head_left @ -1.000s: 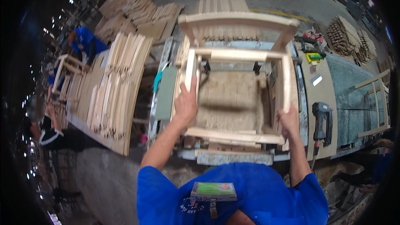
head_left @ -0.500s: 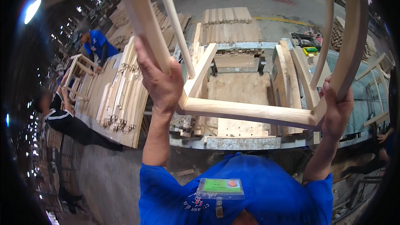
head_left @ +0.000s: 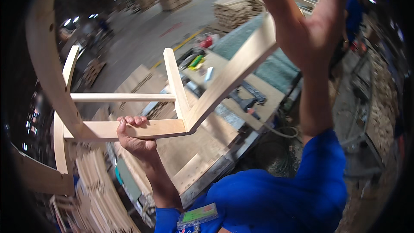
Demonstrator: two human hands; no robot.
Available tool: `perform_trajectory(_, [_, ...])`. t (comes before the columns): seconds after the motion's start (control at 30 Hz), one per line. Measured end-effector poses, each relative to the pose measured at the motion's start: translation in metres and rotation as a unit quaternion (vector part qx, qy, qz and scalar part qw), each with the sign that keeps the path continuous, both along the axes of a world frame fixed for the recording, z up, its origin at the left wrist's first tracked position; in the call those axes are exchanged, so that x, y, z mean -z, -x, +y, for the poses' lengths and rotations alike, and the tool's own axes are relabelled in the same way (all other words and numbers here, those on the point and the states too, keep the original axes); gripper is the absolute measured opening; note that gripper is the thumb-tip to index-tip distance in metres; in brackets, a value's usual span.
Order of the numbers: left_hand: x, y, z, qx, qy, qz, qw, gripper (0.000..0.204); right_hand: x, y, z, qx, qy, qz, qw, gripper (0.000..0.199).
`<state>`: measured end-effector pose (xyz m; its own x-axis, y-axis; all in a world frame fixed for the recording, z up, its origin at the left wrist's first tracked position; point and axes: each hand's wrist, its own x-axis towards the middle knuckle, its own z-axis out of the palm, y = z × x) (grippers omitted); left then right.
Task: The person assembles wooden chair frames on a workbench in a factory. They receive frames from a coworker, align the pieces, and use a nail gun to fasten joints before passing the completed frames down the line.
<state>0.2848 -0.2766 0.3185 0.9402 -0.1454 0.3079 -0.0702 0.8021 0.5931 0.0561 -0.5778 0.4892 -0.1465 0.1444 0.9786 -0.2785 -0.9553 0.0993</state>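
Spanning the frame's left and centre, a pale unfinished wooden chair frame (head_left: 172, 103) is held aloft, with open concrete floor (head_left: 146, 34) behind. Below lies a cluttered wooden workbench (head_left: 207, 146). Its lower rail is gripped by the left hand (head_left: 133, 136); the right hand (head_left: 321, 21), raised upper right, is pressed against another rail, fingers unclear.
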Motion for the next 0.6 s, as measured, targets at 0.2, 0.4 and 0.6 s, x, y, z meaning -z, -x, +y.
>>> perform_trajectory(0.2, [0.019,0.021,-0.187,0.148,0.057,0.072,0.985,0.024,0.166,0.006,-0.070,-0.524,-0.414,0.055,0.742,0.071])
perform_trajectory(0.4, [0.047,0.040,-0.343,0.266,-0.029,0.177,0.947,0.022,0.202,-0.017,-0.167,-0.454,-0.531,-0.067,0.712,0.031])
perform_trajectory(0.6, [0.098,0.039,-0.479,0.364,-0.110,0.252,0.890,0.012,0.229,0.002,-0.286,-0.377,-0.647,-0.090,0.657,0.034])
